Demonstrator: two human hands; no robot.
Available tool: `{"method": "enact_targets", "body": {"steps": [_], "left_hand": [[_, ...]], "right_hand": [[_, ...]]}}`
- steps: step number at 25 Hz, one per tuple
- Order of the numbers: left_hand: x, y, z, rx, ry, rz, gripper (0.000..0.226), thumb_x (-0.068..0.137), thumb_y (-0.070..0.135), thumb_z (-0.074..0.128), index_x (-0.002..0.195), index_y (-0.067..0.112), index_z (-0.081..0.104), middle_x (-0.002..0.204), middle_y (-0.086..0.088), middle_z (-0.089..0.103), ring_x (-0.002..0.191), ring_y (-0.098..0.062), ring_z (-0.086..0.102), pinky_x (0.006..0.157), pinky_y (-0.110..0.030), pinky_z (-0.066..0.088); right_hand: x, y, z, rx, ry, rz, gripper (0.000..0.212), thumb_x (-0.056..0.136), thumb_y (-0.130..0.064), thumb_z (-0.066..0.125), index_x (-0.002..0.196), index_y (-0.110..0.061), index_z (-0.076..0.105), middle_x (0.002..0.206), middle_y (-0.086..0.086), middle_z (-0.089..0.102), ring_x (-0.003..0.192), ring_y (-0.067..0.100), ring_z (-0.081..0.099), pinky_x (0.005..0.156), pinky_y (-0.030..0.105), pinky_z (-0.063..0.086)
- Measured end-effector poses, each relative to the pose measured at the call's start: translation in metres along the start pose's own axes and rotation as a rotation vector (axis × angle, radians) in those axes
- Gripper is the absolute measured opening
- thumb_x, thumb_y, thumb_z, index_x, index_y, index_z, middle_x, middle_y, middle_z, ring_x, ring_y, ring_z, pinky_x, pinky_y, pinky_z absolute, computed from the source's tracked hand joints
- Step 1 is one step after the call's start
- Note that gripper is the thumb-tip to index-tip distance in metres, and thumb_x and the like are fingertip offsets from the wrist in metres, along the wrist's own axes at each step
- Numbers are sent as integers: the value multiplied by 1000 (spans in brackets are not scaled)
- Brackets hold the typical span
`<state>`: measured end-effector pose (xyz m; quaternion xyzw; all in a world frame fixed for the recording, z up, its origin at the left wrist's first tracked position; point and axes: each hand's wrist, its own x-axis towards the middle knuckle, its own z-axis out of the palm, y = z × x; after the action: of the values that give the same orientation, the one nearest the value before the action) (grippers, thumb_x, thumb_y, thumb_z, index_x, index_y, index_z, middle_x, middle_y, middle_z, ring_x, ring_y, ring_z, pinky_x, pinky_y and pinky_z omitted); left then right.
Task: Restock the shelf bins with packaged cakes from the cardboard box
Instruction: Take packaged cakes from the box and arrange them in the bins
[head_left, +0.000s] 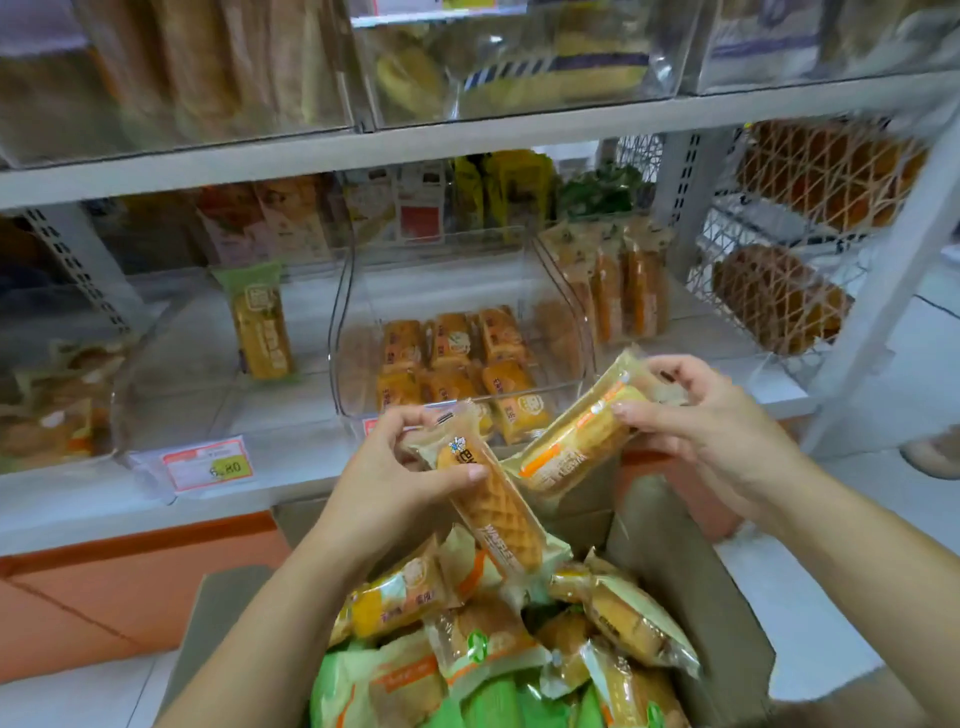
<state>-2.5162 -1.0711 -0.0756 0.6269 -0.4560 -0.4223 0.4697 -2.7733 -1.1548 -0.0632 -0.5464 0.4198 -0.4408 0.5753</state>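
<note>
Cardboard box (670, 566) at lower centre holds heaped packaged cakes (488, 649), its near end cut off. Above it the left hand (384, 478) clasps a waffle pack (498, 509) near its top, fingers curled; the right hand (717, 436) pinches a second pack (571, 452) by its upper end. Both packs hang before the clear bin (353, 358) at mid-frame, print blurred

I see the left hand (395, 467) and right hand (706, 426) bare (nails (475, 472) short), forearms (270, 613) uncovered to the frame edge.

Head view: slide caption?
Left hand grips clear-wrapped golden waffle cake, right hand clear-wrapped yellow sponge cake, above brown cardboard box.
</note>
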Motion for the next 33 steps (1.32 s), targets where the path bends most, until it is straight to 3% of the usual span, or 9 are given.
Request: {"method": "enact_targets", "body": {"steps": [3, 7, 11, 19, 22, 25, 27, 30, 33], "left_hand": [[12, 23, 17, -8, -40, 107, 45, 61, 19, 88, 99, 21, 64, 80, 3, 75, 74, -6, 71, 59, -16, 52], [37, 54, 46, 101, -85, 185, 38, 62, 28, 85, 94, 28, 65, 79, 14, 73, 72, 1, 67, 54, -9, 46], [63, 65, 67, 168, -106, 178, 37, 71, 30, 82, 101, 31, 62, 91, 12, 72, 83, 1, 69, 65, -15, 54], [87, 54, 78, 125, -130, 106, 49, 64, 40, 82, 108, 33, 61, 94, 12, 74, 86, -5, 71, 77, -25, 57], [88, 54, 77, 81, -130, 86, 58, 56, 44, 81, 109, 32, 61, 96, 4, 75, 89, -13, 72, 84, -34, 57], [85, 53, 79, 85, -137, 86, 57, 55, 45, 79, 107, 33, 61, 95, 7, 74, 89, -10, 72, 81, -28, 57], [84, 53, 79, 106, -133, 88, 55, 56, 46, 78, 106, 34, 60, 93, 11, 74, 87, -7, 71, 77, -23, 57], [82, 52, 78, 118, -128, 78, 52, 62, 43, 81, 108, 34, 60, 94, 10, 74, 87, -7, 72, 79, -26, 58], [83, 54, 79, 112, -111, 79, 55, 61, 43, 81, 110, 33, 59, 96, 7, 74, 88, -9, 72, 82, -30, 59]], "right_hand": [[26, -47, -31, 123, 221, -145, 38, 69, -14, 75, 102, -15, 55, 101, 7, 66, 78, 17, 71, 64, 36, 60], [93, -76, -71, -145, 430, -285, 42, 73, -9, 80, 100, -27, 53, 99, -3, 63, 86, 20, 67, 77, 44, 57], [162, -56, -72, -500, 254, -24, 68, 61, -18, 88, 120, -12, 54, 105, 6, 66, 93, 25, 66, 78, 44, 59], [204, -12, -55, -714, 140, 35, 55, 79, -34, 77, 125, -14, 54, 119, 1, 64, 97, 18, 60, 69, 26, 48], [194, -13, -61, -874, -29, 175, 62, 82, -34, 75, 135, -14, 50, 128, 2, 58, 100, 17, 56, 79, 23, 41], [198, 0, -64, -940, 18, 174, 40, 85, -28, 72, 120, -13, 61, 111, 2, 66, 80, 13, 59, 66, 23, 46], [200, 7, -58, -971, 87, 144, 35, 84, -31, 72, 114, -13, 64, 109, 5, 68, 86, 19, 63, 71, 28, 50], [202, 9, -57, -958, 90, 173, 41, 83, -34, 72, 118, -14, 63, 114, 6, 68, 97, 24, 64, 87, 35, 52], [195, -6, -57, -953, 57, 170, 58, 80, -36, 75, 131, -17, 54, 121, 5, 66, 100, 24, 64, 85, 34, 52]]}}
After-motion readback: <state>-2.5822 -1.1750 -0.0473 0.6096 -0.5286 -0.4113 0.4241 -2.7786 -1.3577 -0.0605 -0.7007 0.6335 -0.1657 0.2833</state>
